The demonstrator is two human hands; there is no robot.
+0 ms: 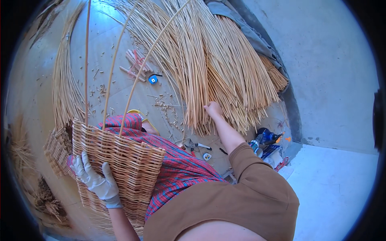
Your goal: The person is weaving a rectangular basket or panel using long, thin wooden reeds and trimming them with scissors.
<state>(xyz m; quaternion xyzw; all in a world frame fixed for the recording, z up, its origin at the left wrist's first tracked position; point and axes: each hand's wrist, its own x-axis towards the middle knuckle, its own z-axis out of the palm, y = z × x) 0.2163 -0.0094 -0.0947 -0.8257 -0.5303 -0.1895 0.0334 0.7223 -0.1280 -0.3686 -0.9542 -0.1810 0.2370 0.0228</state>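
Note:
My left hand [95,178], in a white glove, grips the side of a partly woven wicker basket [128,168] resting against my lap on red plaid cloth [179,172]. Three long stakes rise from the basket's rim. My right hand [211,107], bare, reaches forward to the large pile of tan reeds [225,60], its fingers curled and pinched at the reeds near their cut ends; exactly how many it holds is hidden.
Left are a reed bundle [64,92] and more woven work [58,150]. Offcuts, pink rolls [136,60], a blue tape measure [153,79], pruning shears [191,146], a round tape [207,156] and bottles [265,136] lie around. A pale wall [321,80] borders the right.

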